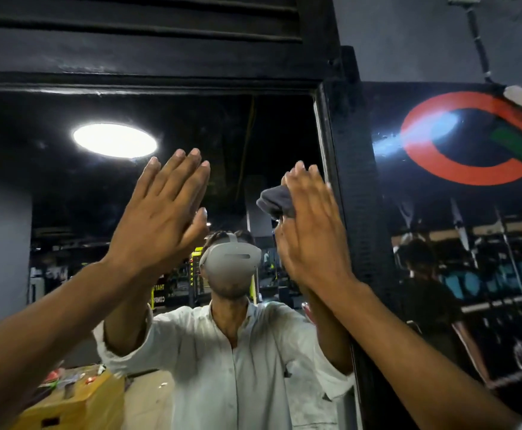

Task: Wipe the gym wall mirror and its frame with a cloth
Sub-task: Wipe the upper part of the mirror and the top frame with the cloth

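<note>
The wall mirror (83, 212) fills the left and middle of the view and reflects me and the gym behind. Its black frame (355, 187) runs along the top and down the right side. My left hand (160, 212) is raised with straight fingers, flat against the glass and holding nothing. My right hand (312, 228) is raised near the mirror's right edge, fingers straight, pressing a dark grey cloth (273, 201) onto the glass. Only a bunched part of the cloth shows past the palm.
A glossy black wall panel (470, 243) with a red ring logo stands right of the frame. A black slatted vent (129, 26) sits above the mirror. A cable (478, 41) runs down the grey wall at upper right. A ceiling light glares in the glass.
</note>
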The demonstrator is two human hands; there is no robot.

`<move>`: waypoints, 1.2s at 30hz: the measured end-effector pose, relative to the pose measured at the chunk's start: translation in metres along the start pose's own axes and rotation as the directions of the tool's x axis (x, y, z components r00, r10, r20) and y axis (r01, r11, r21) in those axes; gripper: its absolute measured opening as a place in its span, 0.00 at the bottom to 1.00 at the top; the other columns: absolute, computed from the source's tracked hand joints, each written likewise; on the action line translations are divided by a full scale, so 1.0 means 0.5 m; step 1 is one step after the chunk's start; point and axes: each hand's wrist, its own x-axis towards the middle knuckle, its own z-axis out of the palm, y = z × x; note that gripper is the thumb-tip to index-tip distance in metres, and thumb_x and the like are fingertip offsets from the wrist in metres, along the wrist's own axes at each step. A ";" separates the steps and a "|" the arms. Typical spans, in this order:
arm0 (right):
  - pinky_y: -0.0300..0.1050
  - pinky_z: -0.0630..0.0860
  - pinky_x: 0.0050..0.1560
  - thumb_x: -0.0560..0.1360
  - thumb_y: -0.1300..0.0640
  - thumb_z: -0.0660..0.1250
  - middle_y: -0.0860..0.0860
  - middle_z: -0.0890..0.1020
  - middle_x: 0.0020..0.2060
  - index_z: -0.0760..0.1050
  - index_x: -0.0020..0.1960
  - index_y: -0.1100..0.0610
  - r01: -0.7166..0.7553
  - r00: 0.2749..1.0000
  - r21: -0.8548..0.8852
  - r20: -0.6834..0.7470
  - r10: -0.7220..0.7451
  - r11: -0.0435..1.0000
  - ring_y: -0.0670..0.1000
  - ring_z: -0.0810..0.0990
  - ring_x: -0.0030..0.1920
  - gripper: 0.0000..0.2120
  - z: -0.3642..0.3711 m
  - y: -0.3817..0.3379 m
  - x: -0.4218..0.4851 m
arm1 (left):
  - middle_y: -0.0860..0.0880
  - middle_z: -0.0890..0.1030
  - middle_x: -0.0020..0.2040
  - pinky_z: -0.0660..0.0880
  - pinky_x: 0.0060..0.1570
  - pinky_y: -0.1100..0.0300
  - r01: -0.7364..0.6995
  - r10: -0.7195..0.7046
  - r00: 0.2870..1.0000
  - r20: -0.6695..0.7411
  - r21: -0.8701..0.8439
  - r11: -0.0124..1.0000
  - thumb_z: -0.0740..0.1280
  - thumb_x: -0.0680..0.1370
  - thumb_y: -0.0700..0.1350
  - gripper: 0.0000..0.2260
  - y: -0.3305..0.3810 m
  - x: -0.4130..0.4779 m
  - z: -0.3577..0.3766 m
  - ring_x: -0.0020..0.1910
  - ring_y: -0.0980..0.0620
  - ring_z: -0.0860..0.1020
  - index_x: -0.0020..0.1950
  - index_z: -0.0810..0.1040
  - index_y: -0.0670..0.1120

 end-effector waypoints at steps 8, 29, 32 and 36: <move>0.58 0.49 0.83 0.78 0.45 0.60 0.55 0.51 0.85 0.54 0.85 0.58 0.476 0.875 -0.145 0.182 -0.449 0.867 0.56 0.49 0.85 0.40 0.056 -0.073 -0.212 | 0.46 0.52 0.88 0.51 0.84 0.38 -0.035 0.032 0.998 0.048 0.061 0.998 0.52 0.86 0.58 0.32 -0.057 -0.077 -0.021 0.87 0.48 0.49 0.87 0.54 0.45; 0.60 0.48 0.84 0.84 0.49 0.55 0.51 0.54 0.85 0.53 0.85 0.54 -0.041 0.996 -0.089 -0.079 0.034 0.995 0.51 0.45 0.85 0.31 0.134 -0.293 0.169 | 0.47 0.54 0.88 0.52 0.83 0.37 0.017 -0.018 1.000 0.004 0.119 0.993 0.49 0.85 0.61 0.32 -0.427 -0.211 -0.111 0.87 0.48 0.51 0.88 0.54 0.48; 0.61 0.47 0.84 0.87 0.47 0.50 0.55 0.50 0.85 0.49 0.86 0.57 -0.142 0.981 -0.152 -0.150 0.120 0.978 0.56 0.43 0.85 0.31 0.179 -0.385 0.202 | 0.47 0.54 0.88 0.51 0.84 0.39 0.014 -0.012 1.000 -0.013 0.096 0.995 0.50 0.85 0.61 0.32 -0.430 -0.212 -0.100 0.87 0.49 0.50 0.88 0.54 0.49; 0.58 0.43 0.84 0.85 0.49 0.54 0.55 0.50 0.85 0.50 0.86 0.58 0.328 0.945 -0.129 0.054 -0.324 0.936 0.56 0.43 0.85 0.33 0.225 -0.534 0.104 | 0.47 0.56 0.87 0.48 0.84 0.41 0.005 -0.004 1.000 -0.028 0.032 0.999 0.50 0.85 0.61 0.33 -0.437 -0.212 -0.102 0.87 0.49 0.51 0.87 0.56 0.48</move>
